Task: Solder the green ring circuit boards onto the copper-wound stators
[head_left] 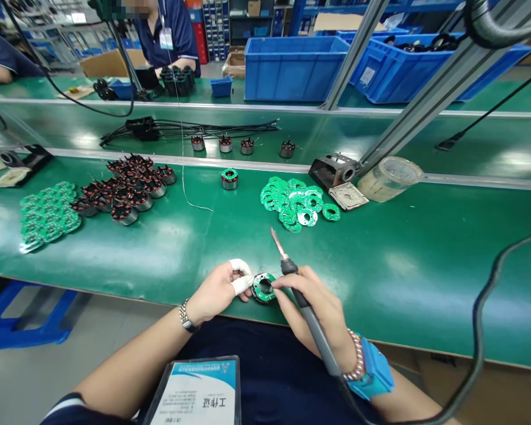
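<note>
1. Badge [194, 392], white and blue, lies below the fingers [242, 285].
2. Left hand [219, 290] pinches a round component [259, 295], green ring-shaped board on top, dark hole central, between white-covered fingertips.
3. Right hand [327, 307] grips a soldering iron [316, 333], fingertips at the component's edge.

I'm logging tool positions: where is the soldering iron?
In the head view, just right of centre, the soldering iron is in the right hand, its tip below the green ring boards.
</note>
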`<action>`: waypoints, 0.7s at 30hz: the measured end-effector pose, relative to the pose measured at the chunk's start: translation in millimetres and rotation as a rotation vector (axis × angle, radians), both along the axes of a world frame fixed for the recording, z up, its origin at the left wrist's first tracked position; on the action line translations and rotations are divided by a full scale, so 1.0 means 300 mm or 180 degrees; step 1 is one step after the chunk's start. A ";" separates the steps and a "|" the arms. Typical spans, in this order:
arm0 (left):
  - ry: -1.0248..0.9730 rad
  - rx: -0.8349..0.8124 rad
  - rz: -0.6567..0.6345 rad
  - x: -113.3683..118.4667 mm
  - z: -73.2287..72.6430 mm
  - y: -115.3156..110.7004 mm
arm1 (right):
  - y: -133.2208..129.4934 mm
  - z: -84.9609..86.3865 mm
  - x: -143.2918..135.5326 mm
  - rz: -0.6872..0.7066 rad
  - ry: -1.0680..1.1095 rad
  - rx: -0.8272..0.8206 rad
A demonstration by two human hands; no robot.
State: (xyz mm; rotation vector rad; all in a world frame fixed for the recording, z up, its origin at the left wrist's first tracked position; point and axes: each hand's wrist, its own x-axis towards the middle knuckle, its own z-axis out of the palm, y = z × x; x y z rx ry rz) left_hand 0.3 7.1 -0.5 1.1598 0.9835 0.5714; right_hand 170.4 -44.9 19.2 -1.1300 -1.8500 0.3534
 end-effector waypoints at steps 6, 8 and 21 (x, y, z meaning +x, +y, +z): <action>0.0043 0.0071 0.0031 0.001 0.005 -0.004 | -0.048 0.042 0.055 0.0352 -0.0064 0.0192; 0.0063 0.0059 0.0038 0.002 0.007 -0.004 | -0.060 0.051 0.066 0.0384 -0.0007 0.0197; 0.0062 0.0003 0.0064 0.001 0.009 -0.002 | -0.064 0.052 0.053 0.0425 0.0249 -0.0074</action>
